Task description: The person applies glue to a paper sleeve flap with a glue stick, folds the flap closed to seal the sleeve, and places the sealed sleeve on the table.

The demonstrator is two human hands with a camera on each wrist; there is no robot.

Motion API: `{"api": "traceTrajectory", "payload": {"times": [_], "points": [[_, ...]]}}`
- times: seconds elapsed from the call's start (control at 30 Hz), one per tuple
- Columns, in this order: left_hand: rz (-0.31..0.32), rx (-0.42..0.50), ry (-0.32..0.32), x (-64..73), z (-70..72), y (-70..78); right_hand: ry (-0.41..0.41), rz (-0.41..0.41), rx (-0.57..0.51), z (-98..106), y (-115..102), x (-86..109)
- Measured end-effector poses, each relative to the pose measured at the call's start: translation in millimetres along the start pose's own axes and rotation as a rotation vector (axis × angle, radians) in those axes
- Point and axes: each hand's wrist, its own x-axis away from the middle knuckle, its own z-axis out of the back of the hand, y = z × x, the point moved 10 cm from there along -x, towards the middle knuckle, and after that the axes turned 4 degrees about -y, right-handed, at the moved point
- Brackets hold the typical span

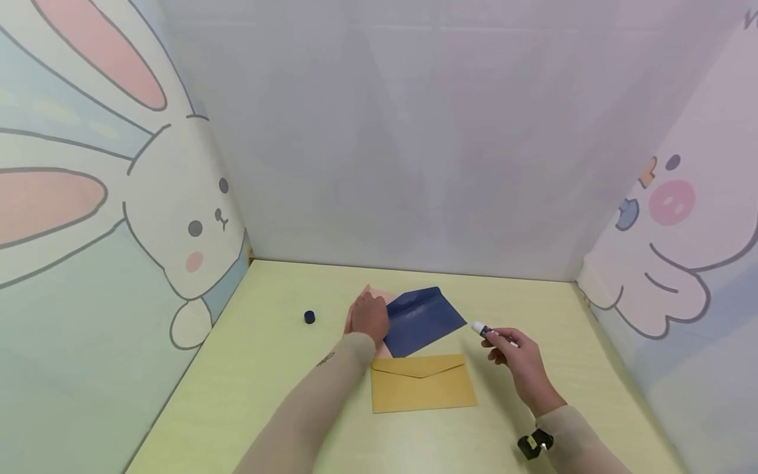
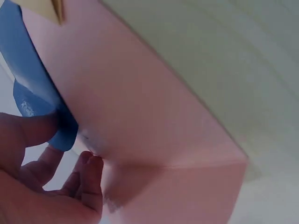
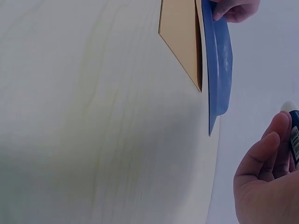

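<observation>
A dark blue envelope (image 1: 423, 324) is pinched at its left end by my left hand (image 1: 370, 318), thumb on top and fingers beneath in the left wrist view. Under it lies a pink envelope (image 2: 135, 98) with its flap unfolded, partly covered by the blue one and the hand. My right hand (image 1: 524, 365) holds an uncapped glue stick (image 1: 481, 328), its white tip pointing toward the blue envelope's right corner but apart from it. Nearer to me, a yellow envelope (image 1: 423, 392) rests on the table with its flap folded down.
A small dark cap (image 1: 310, 317) stands on the pale table (image 1: 266, 368), left of the left hand. A plain light wall (image 1: 408, 164) closes the back, and panels with cartoon animals rise on both sides. A black strap piece (image 1: 535, 444) sits at the right wrist.
</observation>
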Motion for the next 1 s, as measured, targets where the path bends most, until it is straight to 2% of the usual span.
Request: {"api": "traceTrajectory", "payload": {"times": [0.03,0.07,0.2,0.27,0.3,0.43,0.6,0.7,0.77,0.83,1.0], "points": [[-0.009,-0.016,0.016,0.1,-0.3,0.2,0.000,-0.008,0.001,0,1,0.1],[-0.024,-0.035,0.054,-4.1,-9.0,-3.0,0.000,-0.014,0.003,0,2,0.1],[-0.052,0.000,0.112,-1.0,3.0,2.6,0.001,-0.021,0.006,-1,3,0.4],[-0.059,0.053,0.113,0.7,11.6,6.0,0.001,-0.019,0.004,-2,3,0.6],[-0.058,0.098,0.089,6.0,25.2,11.4,0.001,-0.018,0.003,-2,3,0.6],[-0.073,0.245,0.064,8.1,32.7,14.0,0.002,-0.011,0.000,-3,3,1.2],[-0.070,0.479,-0.041,12.3,28.6,14.4,0.004,-0.001,-0.017,-3,2,0.8],[-0.070,0.584,-0.137,19.1,21.2,18.5,0.005,0.005,-0.023,-3,2,0.4],[-0.077,0.587,-0.181,24.1,15.6,22.8,0.004,0.008,-0.019,-3,1,0.4],[-0.088,0.545,-0.209,28.5,9.5,26.8,0.001,0.007,-0.012,-4,1,0.4],[-0.112,0.396,-0.201,34.1,-3.4,31.0,-0.006,-0.003,-0.007,-7,3,-0.9]]}}
